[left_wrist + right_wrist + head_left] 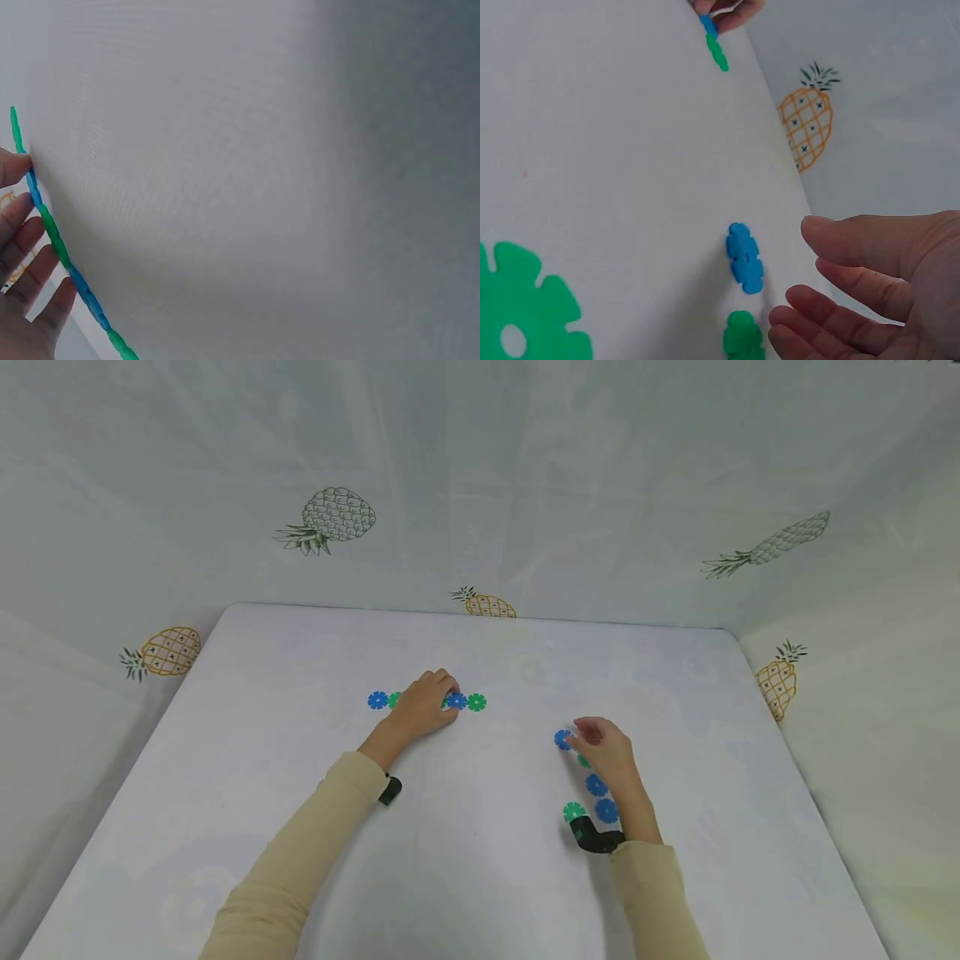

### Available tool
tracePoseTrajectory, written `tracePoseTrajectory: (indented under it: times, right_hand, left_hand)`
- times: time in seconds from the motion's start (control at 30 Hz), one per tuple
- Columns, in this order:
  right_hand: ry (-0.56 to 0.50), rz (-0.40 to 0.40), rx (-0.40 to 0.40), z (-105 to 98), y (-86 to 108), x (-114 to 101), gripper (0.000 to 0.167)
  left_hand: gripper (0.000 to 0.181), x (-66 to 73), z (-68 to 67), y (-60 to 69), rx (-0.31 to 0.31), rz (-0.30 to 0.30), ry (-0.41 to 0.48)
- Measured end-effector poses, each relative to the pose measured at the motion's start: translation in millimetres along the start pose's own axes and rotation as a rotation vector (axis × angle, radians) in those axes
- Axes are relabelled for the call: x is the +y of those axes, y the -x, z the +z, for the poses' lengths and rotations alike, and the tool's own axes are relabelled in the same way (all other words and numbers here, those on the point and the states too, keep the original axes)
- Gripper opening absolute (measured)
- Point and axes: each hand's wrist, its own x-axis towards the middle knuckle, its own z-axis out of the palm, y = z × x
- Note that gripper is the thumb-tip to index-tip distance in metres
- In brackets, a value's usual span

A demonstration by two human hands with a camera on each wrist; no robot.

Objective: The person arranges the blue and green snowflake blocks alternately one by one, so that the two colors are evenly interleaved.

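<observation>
In the head view a row of alternating blue and green notched discs (476, 702) lies across the table's middle. My left hand (423, 704) reaches over it, thumb and fingers pinching a blue disc (457, 701) second from its right end. The left wrist view shows this hand (30, 277) along the joined strip (56, 238). My right hand (609, 753), thumb and fingers apart, hovers beside a loose blue disc (562, 740); in the right wrist view nothing is between the fingers of this hand (877, 285), and the blue disc (745, 258) stands apart.
Below the right hand are a partly covered green disc (583, 761), two blue discs (597, 785) and another green disc (573, 811) by the black wrist camera (595, 837). A pineapple-print cloth (525, 485) hangs behind and beside the white table (465, 860).
</observation>
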Motion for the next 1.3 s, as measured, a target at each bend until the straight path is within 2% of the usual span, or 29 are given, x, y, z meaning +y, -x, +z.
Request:
tracePoseTrajectory:
  times: [0.2, 0.43, 0.83, 1.3]
  right_hand:
    - [0.035, 0.006, 0.0, 3.5, -0.8, 11.1, 0.042]
    - [0.077, -0.041, -0.012, 8.1, -6.6, 21.3, 0.041]
    - [0.128, -0.099, 0.008, 14.4, -12.9, 25.0, 0.038]
    - [0.149, -0.083, 0.019, 17.0, -12.3, 23.0, 0.035]
  left_hand:
    - [0.033, 0.6, -0.6, 0.1, -0.008, -0.006, 0.007]
    - [0.033, 0.4, -0.2, -0.4, -0.008, -0.011, -0.004]
    - [0.034, 2.6, -2.4, 1.3, 0.0, 0.001, 0.003]
    - [0.035, 1.8, -1.7, 0.5, -0.003, -0.003, 0.013]
